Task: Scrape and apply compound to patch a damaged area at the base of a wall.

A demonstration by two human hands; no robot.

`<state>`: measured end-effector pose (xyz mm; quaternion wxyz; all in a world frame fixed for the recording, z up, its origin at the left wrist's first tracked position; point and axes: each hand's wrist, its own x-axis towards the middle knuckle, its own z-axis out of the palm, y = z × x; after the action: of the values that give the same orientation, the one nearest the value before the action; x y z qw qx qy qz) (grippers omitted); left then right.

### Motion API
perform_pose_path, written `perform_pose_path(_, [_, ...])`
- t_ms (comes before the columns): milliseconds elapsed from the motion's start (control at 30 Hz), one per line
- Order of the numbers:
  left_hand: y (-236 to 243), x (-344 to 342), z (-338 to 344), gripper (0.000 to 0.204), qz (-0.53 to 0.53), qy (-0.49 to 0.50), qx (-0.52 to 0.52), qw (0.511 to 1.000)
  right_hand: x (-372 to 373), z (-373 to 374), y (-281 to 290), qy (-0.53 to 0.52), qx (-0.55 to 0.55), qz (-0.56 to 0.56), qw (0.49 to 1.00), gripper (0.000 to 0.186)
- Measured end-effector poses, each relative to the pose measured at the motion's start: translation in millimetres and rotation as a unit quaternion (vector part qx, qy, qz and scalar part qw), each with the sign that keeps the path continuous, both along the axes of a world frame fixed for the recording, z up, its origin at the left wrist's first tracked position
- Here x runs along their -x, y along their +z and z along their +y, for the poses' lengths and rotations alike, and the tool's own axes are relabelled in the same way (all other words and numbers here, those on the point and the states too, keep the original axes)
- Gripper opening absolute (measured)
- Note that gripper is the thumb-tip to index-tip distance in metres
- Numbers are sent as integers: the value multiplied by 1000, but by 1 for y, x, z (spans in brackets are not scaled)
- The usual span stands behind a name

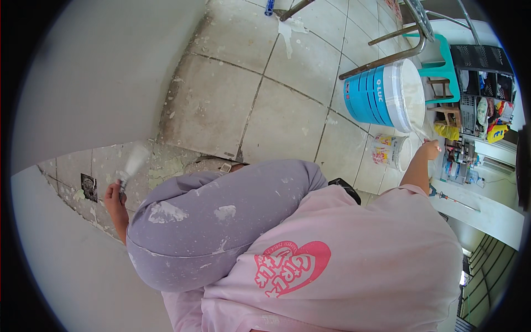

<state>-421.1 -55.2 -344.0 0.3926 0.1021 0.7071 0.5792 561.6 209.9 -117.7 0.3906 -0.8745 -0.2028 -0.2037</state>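
Crouched on tiled floor [287,119], plastering near wall.
Left hand [114,195] fingers wrapped round putty knife [133,164] by wall [94,72]; right hand [430,149] gripping scraper [420,131] at big blue bucket [381,97] of white putty; small can [390,151] beside, contents unclear.

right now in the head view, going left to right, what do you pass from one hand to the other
left hand gripping a putty knife → grey paint-flecked trouser knee → big blue and white plastic bucket → small white paint tub → right hand holding a thin white tool → black shelf rack
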Motion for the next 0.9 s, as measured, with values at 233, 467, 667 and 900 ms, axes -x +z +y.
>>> perform_pose_path(233, [-14,-25,0,20,-71,-184,102,975,63,9,36,-3,-355,168,920,33])
perform_pose_path(467, [86,-139,104,25,-52,-361,43,930,70,50,64,227,-476,292,798,22])
perform_pose_path(667, [120,-188,181,26,-76,-434,-64,896,225,114,90,623,-290,376,621,36])
perform_pose_path(900, [138,-178,155,25,-119,-330,-171,921,458,105,66,718,-105,454,518,41])
